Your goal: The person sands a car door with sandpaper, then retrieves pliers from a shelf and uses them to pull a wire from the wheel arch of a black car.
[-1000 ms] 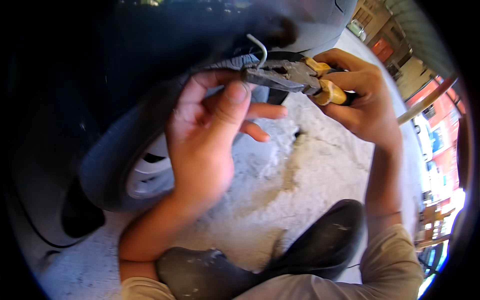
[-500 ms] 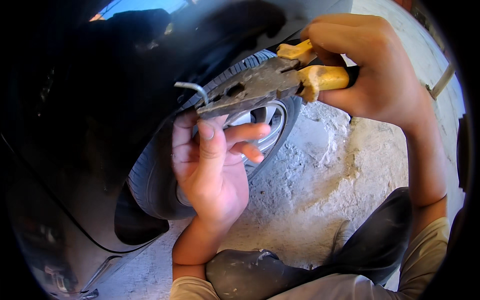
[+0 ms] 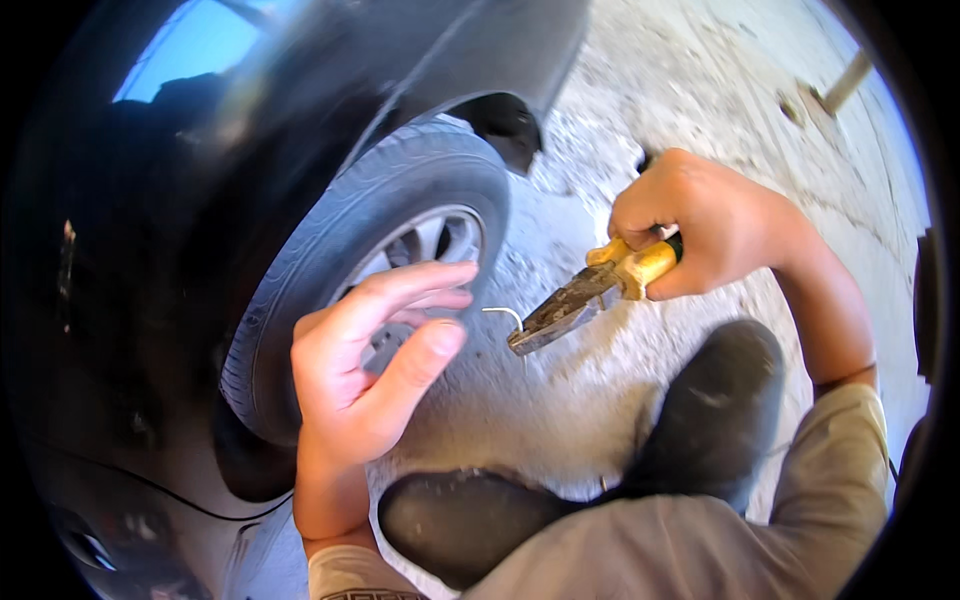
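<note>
My right hand [image 3: 715, 225] is closed around the yellow handles of a pair of pliers [image 3: 572, 303], whose worn grey jaws point down and to the left. A short bent metal wire [image 3: 503, 311] is gripped at the tip of the jaws, its hooked end sticking out to the left. My left hand [image 3: 365, 365] is empty, fingers and thumb apart, just left of the wire and not touching it. Behind that hand is the car's wheel [image 3: 483, 190], with a black tyre and silver spoked rim, partly hidden by the fingers.
A dark, glossy car body [image 3: 150, 300] fills the left side, its wheel arch over the tyre. Rough pale concrete [image 3: 560, 400] lies below. My bent legs in dark trousers [image 3: 720, 400] are near the lower edge. A post [image 3: 847, 82] stands at the upper right.
The pliers with the wire have moved down, away from the car. My left hand has come off the wire end and moved left. The view has shifted, showing more of the wheel.
</note>
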The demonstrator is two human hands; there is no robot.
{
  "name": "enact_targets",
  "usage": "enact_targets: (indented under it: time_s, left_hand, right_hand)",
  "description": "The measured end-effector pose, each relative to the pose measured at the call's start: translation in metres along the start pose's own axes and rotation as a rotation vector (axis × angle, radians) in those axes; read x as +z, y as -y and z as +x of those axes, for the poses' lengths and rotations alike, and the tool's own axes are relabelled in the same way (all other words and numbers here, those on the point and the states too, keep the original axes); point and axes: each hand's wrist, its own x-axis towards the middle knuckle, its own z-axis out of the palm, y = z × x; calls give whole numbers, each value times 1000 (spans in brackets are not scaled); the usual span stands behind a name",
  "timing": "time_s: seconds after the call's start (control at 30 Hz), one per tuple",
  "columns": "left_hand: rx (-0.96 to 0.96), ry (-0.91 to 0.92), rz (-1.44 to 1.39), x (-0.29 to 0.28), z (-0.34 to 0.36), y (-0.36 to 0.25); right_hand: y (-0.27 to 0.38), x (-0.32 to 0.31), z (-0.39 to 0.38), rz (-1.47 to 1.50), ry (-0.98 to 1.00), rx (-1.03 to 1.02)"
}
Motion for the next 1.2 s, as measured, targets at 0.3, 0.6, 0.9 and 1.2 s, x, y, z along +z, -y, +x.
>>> enact_targets:
  time_s: [0.3,0.6,0.9,1.2]
  left_hand:
    - [-52,625,28,-1,111,-212]
    - [464,816,-58,-105,175,-423]
    - [242,1108,-39,-9,279,-612]
    - [-32,792,-264,82,346,-615]
  right_hand:
    - [120,-176,-60,303,218,242]
    - [331,-345,-33,460,341,423]
    - [365,-496,-160,669,286,460]
    - [350,-569,-285,575,-148,588]
